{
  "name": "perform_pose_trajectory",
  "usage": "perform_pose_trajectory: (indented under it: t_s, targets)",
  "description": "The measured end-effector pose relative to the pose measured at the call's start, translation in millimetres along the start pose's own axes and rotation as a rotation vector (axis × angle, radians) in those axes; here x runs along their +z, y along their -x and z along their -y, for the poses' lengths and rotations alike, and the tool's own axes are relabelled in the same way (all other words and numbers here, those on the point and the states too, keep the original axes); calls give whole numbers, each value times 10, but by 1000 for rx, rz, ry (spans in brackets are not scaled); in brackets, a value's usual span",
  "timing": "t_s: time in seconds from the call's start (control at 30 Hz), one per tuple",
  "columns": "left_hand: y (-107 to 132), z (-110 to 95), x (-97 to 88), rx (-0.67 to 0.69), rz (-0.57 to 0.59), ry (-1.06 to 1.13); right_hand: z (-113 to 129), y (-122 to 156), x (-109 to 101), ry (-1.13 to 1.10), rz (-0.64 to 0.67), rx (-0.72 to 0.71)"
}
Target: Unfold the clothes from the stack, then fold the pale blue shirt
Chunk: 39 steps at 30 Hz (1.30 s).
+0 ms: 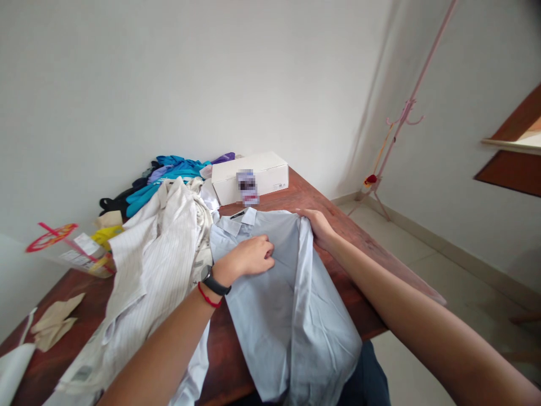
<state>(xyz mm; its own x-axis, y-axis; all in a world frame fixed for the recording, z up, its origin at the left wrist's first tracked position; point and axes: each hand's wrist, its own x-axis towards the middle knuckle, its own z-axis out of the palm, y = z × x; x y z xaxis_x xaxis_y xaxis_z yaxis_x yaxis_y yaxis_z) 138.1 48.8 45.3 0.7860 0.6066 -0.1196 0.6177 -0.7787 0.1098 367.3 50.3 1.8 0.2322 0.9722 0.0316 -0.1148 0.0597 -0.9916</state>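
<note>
Nearest the cam., the bare forearms [393,299] reached in over a light-grey collared fabric shirt [270,296], laid out on the dark red-brown wooden table [226,352]. Approx. partway, it seemed: R-side sleeve [302,287] lay lengthwise along the body — opp. side apparently not turned in yet. L hand [253,255] sat on the chest, fingers curled (cloth pinched or not, couldn't tell); R hand [318,224] was at the shoulder edge — fingers partly hidden, openness & grip unclear.
</note>
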Motion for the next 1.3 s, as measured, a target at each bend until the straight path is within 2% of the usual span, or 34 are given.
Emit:
perform_pose_trajectory:
  t_s: [0.33,0.57,0.67,0.8,0.93,1.07,1.13,1.23,1.3]
  targets:
    - [8,-36,-16,-80,20,17,-45,-2,5,29,-26,4]
    - [-25,-100,105,-57,10,52,-84,-28,-10,103,-89,-19]
    - [36,-145,96,-34,20,40,-121,-75,-36,133,-109,-54]
    - [321,-249,-16,-33,123,15,-112,-92,-62,141,-135,-78]
    - [792,-280,-169,-43,170,-19,-57,-77,-100,146,-156,-97]
    - [1247,-99,-408,-119,155,-57,-19,-88,-143,140,-197,-125]
    - [1420,38,-555,-187,112,-96,-12,-99,-151,146,-201,-137]
    - [1592,186,-710,-287,53,-167,-27,-116,-141,180,-173,-160]
    - [1639,199,-712,-338,102,-162,-55,-130,-131,222,-139,-176]
